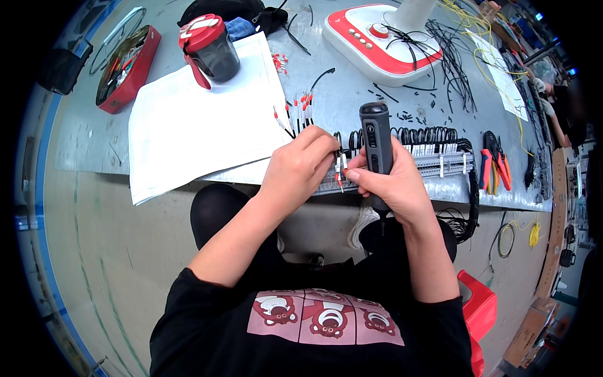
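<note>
My right hand (397,182) is wrapped round a dark grey cordless electric screwdriver (378,141), its thin bit pointing down. The thumb and finger of that hand also reach the black wires (340,154), which carry white marker sleeves and red ferrules. My left hand (301,162) is closed on the same wires from the left, its fingertips partly hidden. Below the fingers runs a grey terminal block strip (433,166) along the table's near edge, with looped black wires on its right part. Several loose wire ends (304,110) with red ferrules stand up behind my left hand.
On the table (339,63) are paper sheets (195,132), a dark cup (217,56) with a red lid, a red tool box (130,69), a red-and-white fan base (383,44), pliers (495,162) and black wire scraps (411,117). A red stool (478,301) stands at right.
</note>
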A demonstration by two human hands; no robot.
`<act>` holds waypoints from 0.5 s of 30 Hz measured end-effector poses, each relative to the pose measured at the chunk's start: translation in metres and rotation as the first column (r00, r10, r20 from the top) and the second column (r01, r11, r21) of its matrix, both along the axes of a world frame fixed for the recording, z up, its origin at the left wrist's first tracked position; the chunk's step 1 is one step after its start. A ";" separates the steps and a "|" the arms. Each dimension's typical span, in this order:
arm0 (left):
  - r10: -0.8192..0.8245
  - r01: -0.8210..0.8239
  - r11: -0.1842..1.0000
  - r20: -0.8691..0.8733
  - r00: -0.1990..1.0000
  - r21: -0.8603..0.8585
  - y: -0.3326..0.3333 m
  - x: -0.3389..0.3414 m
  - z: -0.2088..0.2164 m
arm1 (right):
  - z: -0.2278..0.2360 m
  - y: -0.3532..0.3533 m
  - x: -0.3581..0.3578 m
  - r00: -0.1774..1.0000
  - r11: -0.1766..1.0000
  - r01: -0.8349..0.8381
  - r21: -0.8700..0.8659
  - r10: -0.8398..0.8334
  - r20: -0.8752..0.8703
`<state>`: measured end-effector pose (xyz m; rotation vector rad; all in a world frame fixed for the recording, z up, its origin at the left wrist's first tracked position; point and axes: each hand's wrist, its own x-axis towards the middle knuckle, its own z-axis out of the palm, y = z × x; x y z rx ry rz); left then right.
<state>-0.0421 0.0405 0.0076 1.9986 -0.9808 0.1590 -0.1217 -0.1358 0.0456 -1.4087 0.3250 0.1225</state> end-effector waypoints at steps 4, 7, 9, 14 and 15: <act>-0.007 0.007 1.000 0.004 1.000 -0.011 0.001 0.000 -0.002 | 0.001 0.002 -0.001 1.000 1.000 0.007 -0.026 -0.007 0.005; -0.014 0.015 1.000 0.014 1.000 -0.014 0.002 -0.001 -0.002 | 0.004 0.004 -0.001 1.000 0.999 0.011 -0.043 -0.012 -0.006; -0.017 0.018 1.000 0.030 0.999 -0.017 0.002 -0.001 -0.002 | 0.005 0.004 -0.001 0.999 0.998 0.021 -0.058 -0.023 -0.028; -0.026 0.026 1.000 0.090 0.996 -0.003 0.002 -0.003 -0.002 | 0.005 0.007 -0.001 1.000 0.996 0.009 -0.090 -0.010 -0.014; -0.029 0.029 1.000 0.098 0.995 -0.001 0.003 -0.003 -0.002 | 0.003 0.007 -0.001 1.000 0.996 0.006 -0.090 -0.006 -0.001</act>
